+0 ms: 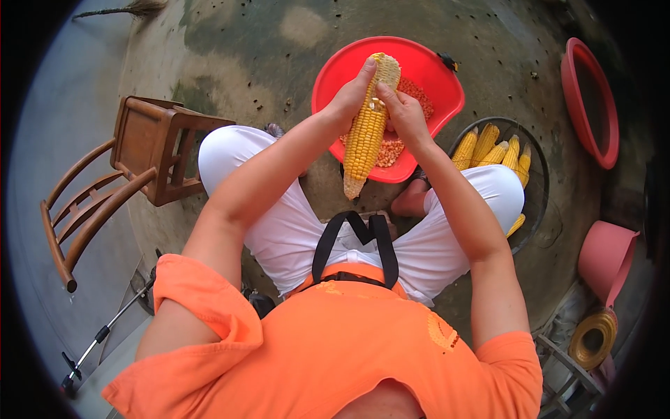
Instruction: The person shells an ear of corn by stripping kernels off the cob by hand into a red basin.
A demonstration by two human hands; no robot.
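A partly shelled ear of yellow corn (365, 139) is held above a red plastic basin (335, 68). My left hand (356, 94) grips its upper left side, the thumb near the bare end. My right hand (400, 105) is on its right side, the thumb pressed at the border between bare cob and kernels. Loose orange kernels (388, 153) lie in the basin, partly hidden behind the ear and my hands. Several more ears of corn (492, 152) rest in a round, dark-rimmed basket (544, 194) beside my right knee.
At the left a wooden chair (138, 149) lies tipped over near my left knee. A broom (141, 8) is at the upper left. On the right are a red round-rimmed tub (570, 94) and a pink plastic dipper (604, 256). A metal pole (112, 324) stands at the lower left.
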